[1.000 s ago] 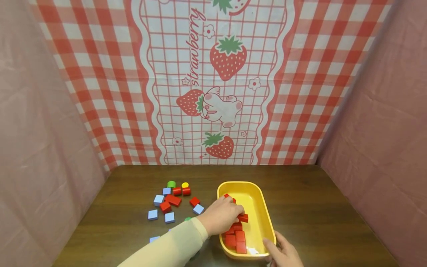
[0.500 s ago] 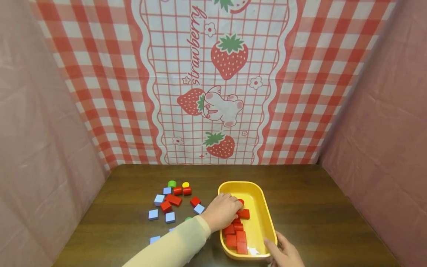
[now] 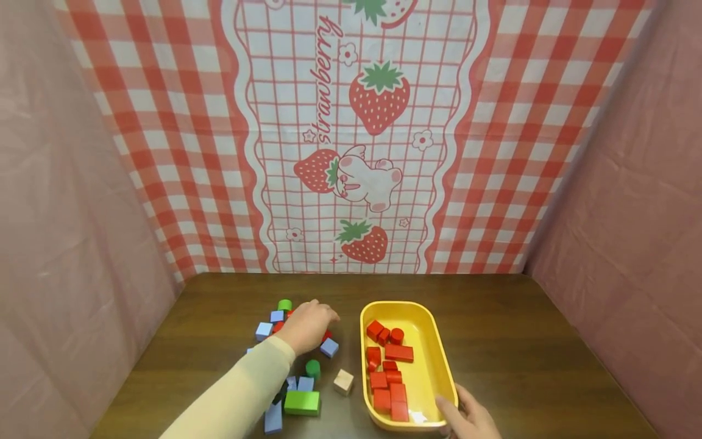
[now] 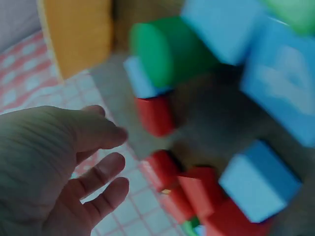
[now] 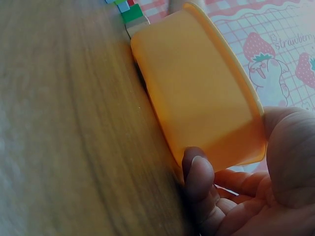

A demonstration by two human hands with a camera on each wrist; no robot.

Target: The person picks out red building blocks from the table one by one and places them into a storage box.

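My left hand (image 3: 308, 326) hovers over the scattered blocks on the left of the table. In the left wrist view its fingers (image 4: 112, 194) are loosely bent with nothing between them, and red blocks (image 4: 160, 169) lie just beyond. Near it are a light blue block (image 3: 329, 348), a dark green cylinder (image 3: 313, 368) and a plain wooden cube (image 3: 343, 382). My right hand (image 3: 469, 414) grips the near right corner of a yellow tray (image 3: 442, 360), thumb over the rim and fingers outside. Several red blocks (image 3: 398, 353) lie along the tray's left side.
A bright green block (image 3: 302, 403) and a blue block (image 3: 273, 419) lie near the front. A green cylinder (image 3: 284, 305) sits at the back of the group. A strawberry-print cloth (image 3: 378, 152) hangs behind the table (image 3: 504, 335).
My left hand has left the tray and moved left over the loose blocks. The red blocks it covered in the tray now show. My right hand has stayed on the tray.
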